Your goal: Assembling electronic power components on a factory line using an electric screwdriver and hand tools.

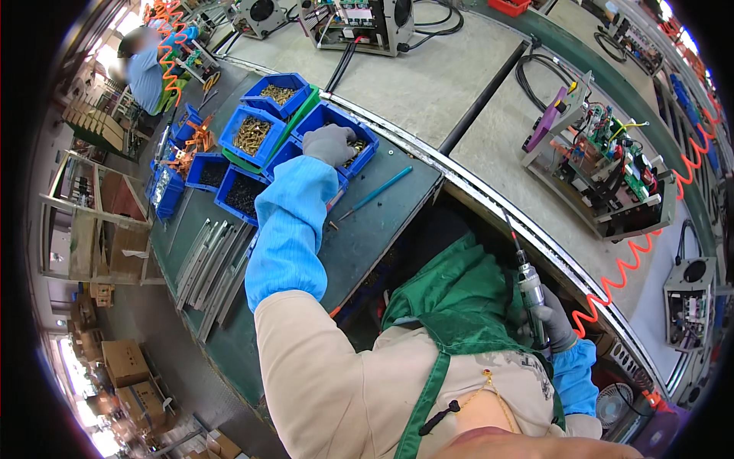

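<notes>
My left hand (pixel 330 144), in a grey glove, reaches down into a blue bin (pixel 368 136) of small brass-coloured parts (pixel 355 153). Its fingers are curled together and the tips are hidden, so what they grip cannot be made out. Down at the right, my right hand (pixel 553 318), gloved too, is wrapped round a silver power screwdriver (pixel 529 281). Its long thin bit points up and away from me. A teal pen-like tool (pixel 380 190) lies on the dark green bench (pixel 344 249), to the right of my left forearm.
More blue bins hold brass screws (pixel 251 135) and black screws (pixel 243 191). Metal strips (pixel 208 268) lie at the bench's left. Beyond a metal rail, opened electronic units (pixel 604 164) stand on the conveyor (pixel 482 164). A coiled red hose (pixel 612 292) hangs at right; another person (pixel 145 73) is far left.
</notes>
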Demonstrator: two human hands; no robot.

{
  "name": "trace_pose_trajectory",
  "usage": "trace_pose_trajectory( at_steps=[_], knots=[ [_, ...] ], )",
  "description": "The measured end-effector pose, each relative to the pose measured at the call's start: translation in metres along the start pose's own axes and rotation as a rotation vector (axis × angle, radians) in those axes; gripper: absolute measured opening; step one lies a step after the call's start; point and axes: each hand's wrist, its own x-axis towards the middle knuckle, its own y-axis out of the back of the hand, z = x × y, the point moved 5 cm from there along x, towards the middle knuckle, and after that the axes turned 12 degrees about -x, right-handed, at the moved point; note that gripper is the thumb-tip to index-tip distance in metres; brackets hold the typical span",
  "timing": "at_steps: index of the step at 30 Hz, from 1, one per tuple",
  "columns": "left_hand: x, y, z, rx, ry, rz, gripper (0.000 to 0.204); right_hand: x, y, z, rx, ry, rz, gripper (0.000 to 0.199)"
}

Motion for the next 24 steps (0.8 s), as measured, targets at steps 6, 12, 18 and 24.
trace_pose_trajectory(
  at_steps=[6, 12, 18, 24],
  knots=[
    [0.002, -0.003, 0.005, 0.065, 0.02, -0.029, 0.029, 0.0, -0.009, -0.008, 0.028, 0.057, -0.065, 0.107],
    [0.007, -0.008, 0.004, 0.113, 0.046, 0.012, 0.029, -0.004, -0.011, -0.017, 0.121, 0.14, -0.111, 0.113],
    [0.007, -0.006, 0.005, 0.096, 0.007, -0.004, 0.027, -0.003, -0.008, -0.018, -0.057, 0.191, -0.059, 0.135],
    [0.022, -0.017, -0.004, 0.1, 0.01, -0.017, 0.029, -0.009, -0.011, -0.024, 0.009, 0.168, -0.091, 0.115]
  ],
)
